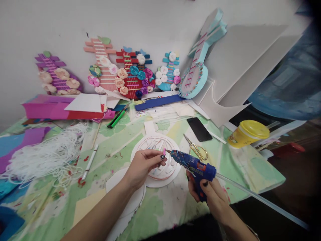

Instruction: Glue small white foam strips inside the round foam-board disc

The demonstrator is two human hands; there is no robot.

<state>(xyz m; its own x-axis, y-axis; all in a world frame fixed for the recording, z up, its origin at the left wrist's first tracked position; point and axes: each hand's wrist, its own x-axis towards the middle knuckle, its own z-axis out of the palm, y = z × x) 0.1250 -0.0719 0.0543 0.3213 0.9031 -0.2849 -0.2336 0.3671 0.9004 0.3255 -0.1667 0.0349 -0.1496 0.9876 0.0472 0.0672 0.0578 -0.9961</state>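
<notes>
Above the middle of the round white cutout (175,175), I pinch a small pink piece (164,151) between the thumb and fingers of my left hand (144,164). My right hand (212,192) is closed around the handle of a blue glue gun (192,164), to the right of the cutout. Its nozzle points left at the pink piece, right up close; I cannot tell whether they touch. A long, clear glue stick (260,195) juts from the back of the gun, away from the cutout.

Small white pieces lie on the cutout inside a curved outline. To its right are gold-handled scissors (197,148), with a black phone (200,129) just beyond them and a yellow tub (248,134) farther right. To its left lie a white marker (90,162) and a heap of white string (47,154). Beyond it, to the left, is a green cutter (118,116); straight behind, a blue strip (159,102) lies in front of a red paper guitar (130,80) decorated with flowers, which leans against the wall (155,23).
</notes>
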